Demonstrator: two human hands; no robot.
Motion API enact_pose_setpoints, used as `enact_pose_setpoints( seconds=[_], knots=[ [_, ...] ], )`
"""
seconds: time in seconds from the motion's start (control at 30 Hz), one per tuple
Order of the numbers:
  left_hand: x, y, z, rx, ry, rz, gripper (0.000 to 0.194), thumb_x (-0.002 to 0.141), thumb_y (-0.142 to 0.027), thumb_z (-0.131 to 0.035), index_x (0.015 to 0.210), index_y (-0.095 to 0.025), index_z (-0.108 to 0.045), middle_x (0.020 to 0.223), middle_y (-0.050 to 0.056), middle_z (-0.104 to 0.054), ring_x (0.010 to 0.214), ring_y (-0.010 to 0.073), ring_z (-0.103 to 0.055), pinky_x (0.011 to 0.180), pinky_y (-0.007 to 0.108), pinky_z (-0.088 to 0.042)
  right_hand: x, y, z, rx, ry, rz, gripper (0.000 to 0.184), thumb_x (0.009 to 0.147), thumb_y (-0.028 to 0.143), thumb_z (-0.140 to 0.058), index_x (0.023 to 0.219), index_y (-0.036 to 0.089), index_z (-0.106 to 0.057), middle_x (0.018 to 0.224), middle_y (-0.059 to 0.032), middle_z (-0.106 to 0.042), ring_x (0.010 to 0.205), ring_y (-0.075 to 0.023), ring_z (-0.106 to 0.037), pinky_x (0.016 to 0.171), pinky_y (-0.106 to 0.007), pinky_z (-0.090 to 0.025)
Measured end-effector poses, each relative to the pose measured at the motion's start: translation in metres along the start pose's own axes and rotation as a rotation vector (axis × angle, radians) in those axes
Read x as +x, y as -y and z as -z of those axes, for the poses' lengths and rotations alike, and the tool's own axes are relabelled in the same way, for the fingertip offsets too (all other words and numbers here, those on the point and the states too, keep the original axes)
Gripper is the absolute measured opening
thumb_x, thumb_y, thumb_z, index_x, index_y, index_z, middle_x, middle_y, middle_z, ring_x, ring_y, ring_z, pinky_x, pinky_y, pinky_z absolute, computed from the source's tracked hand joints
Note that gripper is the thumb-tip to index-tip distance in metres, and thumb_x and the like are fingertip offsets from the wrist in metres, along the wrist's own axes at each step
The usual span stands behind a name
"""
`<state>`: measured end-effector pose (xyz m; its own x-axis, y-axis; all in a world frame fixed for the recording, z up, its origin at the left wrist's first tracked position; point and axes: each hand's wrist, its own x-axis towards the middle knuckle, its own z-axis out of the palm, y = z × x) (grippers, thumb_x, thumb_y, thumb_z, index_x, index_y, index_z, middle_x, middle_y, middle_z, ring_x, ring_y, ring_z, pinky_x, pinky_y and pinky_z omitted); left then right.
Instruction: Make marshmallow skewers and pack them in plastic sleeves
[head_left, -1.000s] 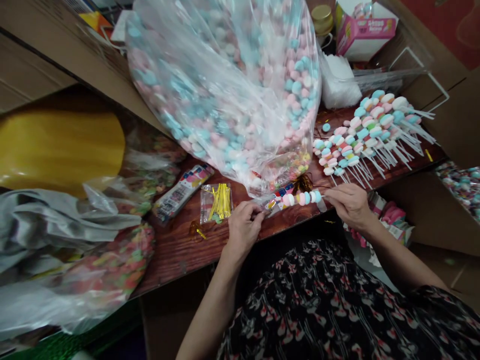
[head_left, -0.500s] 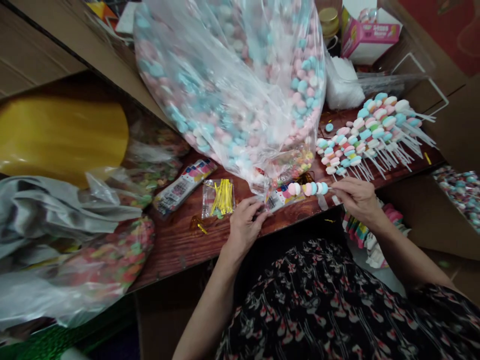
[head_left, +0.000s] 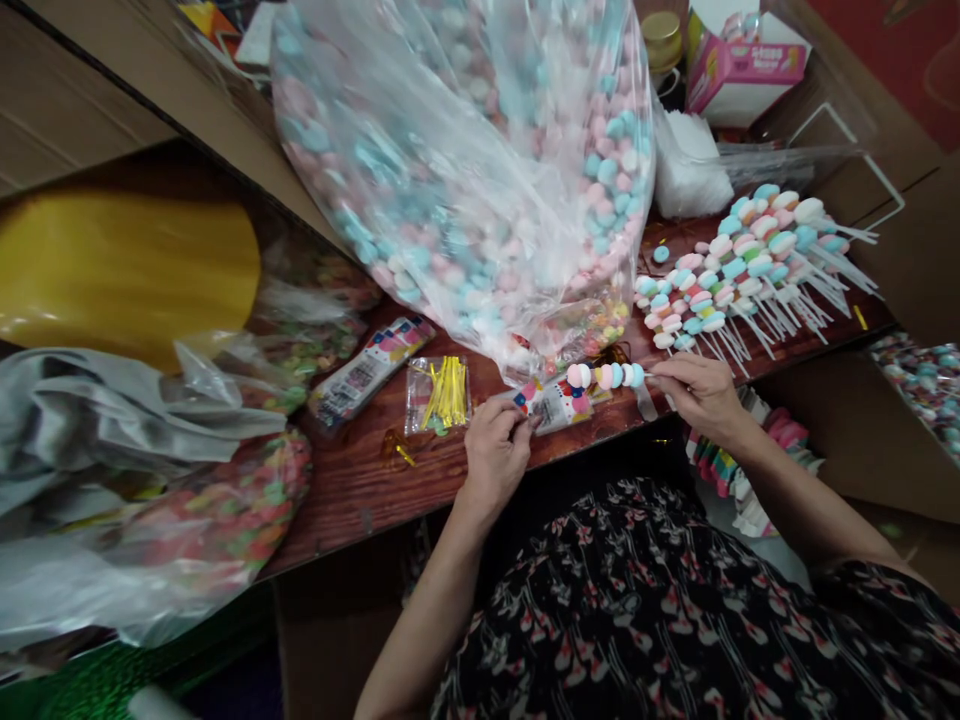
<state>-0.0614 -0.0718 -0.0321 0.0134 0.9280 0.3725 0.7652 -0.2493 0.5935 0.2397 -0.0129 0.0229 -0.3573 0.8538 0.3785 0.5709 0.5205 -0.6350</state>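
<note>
My right hand [head_left: 697, 395] pinches the bare stick end of a marshmallow skewer [head_left: 606, 376], threaded with pink, white, yellow and blue marshmallows. The skewer lies level, its tip pointing left over a printed plastic bag [head_left: 559, 408] at the table edge. At the bag's left end, my left hand [head_left: 499, 440] is closed with thumb and fingers on the plastic; its fingertips are partly hidden. Just behind the skewer is a small clear bag of colourful gummies [head_left: 592, 325]. A packet of gold twist ties [head_left: 442, 393] lies left of my left hand.
A huge clear bag of marshmallows [head_left: 465, 170] fills the back. Finished skewers [head_left: 750, 260] are piled at right. Printed bags [head_left: 371, 370] lie on the wooden table [head_left: 360, 490]. Gummy bags [head_left: 225, 520] and grey cloth [head_left: 112, 420] sit at left; a pink box [head_left: 750, 70] stands back right.
My right hand has moved slightly left, bringing the skewer further over the printed bag. More of the printed bag shows beside my left hand, which has stayed nearly in place.
</note>
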Motion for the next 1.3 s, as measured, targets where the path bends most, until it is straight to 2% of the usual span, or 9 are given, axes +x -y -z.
enact_pose_setpoints(
  seconds=[0.17, 0.33, 0.43, 0.57, 0.63, 0.77, 0.87, 1.13, 1.3],
  knots=[
    [0.001, 0.002, 0.002, 0.016, 0.033, 0.003, 0.017, 0.084, -0.029, -0.068, 0.073, -0.017, -0.062, 0.083, 0.005, -0.064, 0.077, 0.0173, -0.061, 0.071, 0.031, -0.049, 0.001, -0.003, 0.001, -0.01, 0.02, 0.075, 0.013, 0.09, 0.02, -0.058, 0.089, 0.021, -0.071, 0.083, -0.0049, -0.072, 0.074, -0.0144, -0.066, 0.068, -0.027, -0.053],
    [-0.001, -0.009, 0.005, 0.134, 0.074, -0.044, 0.011, 0.09, -0.023, -0.059, 0.086, -0.018, -0.068, 0.091, 0.008, -0.066, 0.084, 0.0202, -0.061, 0.078, 0.034, -0.049, 0.003, -0.006, -0.003, 0.009, 0.049, 0.088, 0.013, 0.09, 0.021, -0.058, 0.091, 0.022, -0.072, 0.088, -0.0051, -0.073, 0.079, -0.0151, -0.068, 0.072, -0.028, -0.055],
    [0.0, -0.016, 0.005, 0.109, 0.035, -0.088, 0.015, 0.09, -0.016, -0.055, 0.095, -0.019, -0.069, 0.093, 0.007, -0.068, 0.086, 0.02, -0.061, 0.079, 0.034, -0.049, 0.002, -0.007, -0.004, 0.033, 0.032, 0.066, 0.013, 0.09, 0.021, -0.058, 0.09, 0.022, -0.072, 0.088, -0.0045, -0.073, 0.079, -0.0151, -0.068, 0.073, -0.029, -0.055],
    [0.003, -0.018, 0.006, 0.141, -0.052, -0.141, 0.011, 0.086, -0.014, -0.06, 0.08, -0.019, -0.067, 0.082, 0.005, -0.067, 0.08, 0.0194, -0.06, 0.078, 0.035, -0.048, 0.001, -0.009, -0.004, 0.046, 0.019, 0.079, 0.013, 0.089, 0.02, -0.059, 0.091, 0.023, -0.071, 0.087, -0.0035, -0.073, 0.078, -0.0147, -0.067, 0.072, -0.028, -0.054],
    [0.003, -0.018, 0.006, 0.19, 0.006, -0.142, 0.011, 0.087, -0.017, -0.061, 0.078, -0.02, -0.068, 0.079, 0.005, -0.066, 0.078, 0.0196, -0.059, 0.075, 0.034, -0.048, 0.0, -0.011, -0.004, 0.042, 0.008, 0.097, 0.012, 0.089, 0.019, -0.059, 0.091, 0.022, -0.071, 0.087, -0.0039, -0.073, 0.076, -0.0144, -0.067, 0.07, -0.027, -0.054],
    [-0.004, -0.016, 0.007, 0.201, 0.121, -0.114, 0.013, 0.089, -0.022, -0.061, 0.097, -0.019, -0.071, 0.093, 0.008, -0.069, 0.085, 0.0205, -0.063, 0.076, 0.034, -0.05, -0.002, -0.017, -0.001, 0.029, 0.004, 0.089, 0.012, 0.089, 0.019, -0.06, 0.089, 0.021, -0.071, 0.08, -0.0031, -0.071, 0.07, -0.0137, -0.065, 0.066, -0.026, -0.052],
    [-0.007, -0.013, 0.008, 0.163, 0.092, -0.089, 0.015, 0.09, -0.019, -0.059, 0.098, -0.02, -0.072, 0.093, 0.007, -0.071, 0.085, 0.0197, -0.065, 0.077, 0.033, -0.051, -0.004, -0.02, 0.0, 0.05, 0.003, 0.076, 0.012, 0.088, 0.019, -0.06, 0.089, 0.021, -0.071, 0.079, -0.0031, -0.071, 0.07, -0.0137, -0.065, 0.065, -0.026, -0.052],
    [0.002, -0.004, 0.008, -0.119, 0.029, 0.091, 0.011, 0.085, -0.022, -0.067, 0.075, -0.018, -0.068, 0.073, 0.001, -0.067, 0.068, 0.0135, -0.063, 0.065, 0.025, -0.049, -0.006, -0.017, -0.003, 0.051, 0.013, 0.127, 0.011, 0.088, 0.016, -0.06, 0.091, 0.02, -0.071, 0.08, -0.0042, -0.07, 0.07, -0.0136, -0.064, 0.066, -0.025, -0.052],
    [0.004, -0.004, 0.01, -0.237, 0.019, 0.136, 0.01, 0.082, -0.026, -0.072, 0.077, -0.018, -0.07, 0.072, 0.0, -0.066, 0.061, 0.01, -0.059, 0.057, 0.021, -0.047, -0.011, -0.017, -0.006, 0.04, 0.022, 0.155, 0.015, 0.088, 0.014, -0.06, 0.095, 0.02, -0.071, 0.086, -0.0052, -0.072, 0.076, -0.0143, -0.066, 0.069, -0.025, -0.053]
  ],
)
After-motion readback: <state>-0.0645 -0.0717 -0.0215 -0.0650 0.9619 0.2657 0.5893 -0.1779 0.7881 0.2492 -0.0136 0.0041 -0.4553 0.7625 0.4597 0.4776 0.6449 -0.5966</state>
